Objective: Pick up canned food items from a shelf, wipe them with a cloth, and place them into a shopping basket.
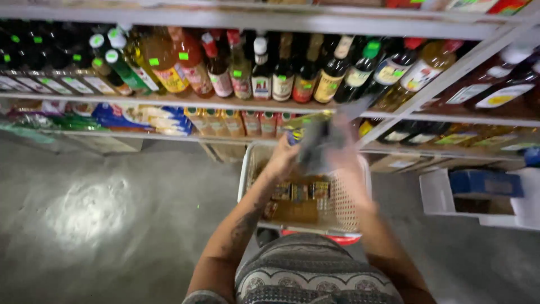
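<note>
Shelves of bottles (pixel 281 73) and packets run across the back, and a white box (pixel 478 197) sits on the grey floor to the right. Both the left hand (pixel 281 160) and the right hand (pixel 346 160) grip a blurred grey item (pixel 315 143) above the white basket (pixel 343 211). Motion blur hides what the item is.

Glossy glass bottles (pixel 284 73), pale perforated plastic basket (pixel 343 211), matt grey concrete floor (pixel 112 225), patterned knit cloth (pixel 315 276)

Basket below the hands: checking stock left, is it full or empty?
Partly full: brown packages lie on the basket floor, with bare mesh beside them.
</note>
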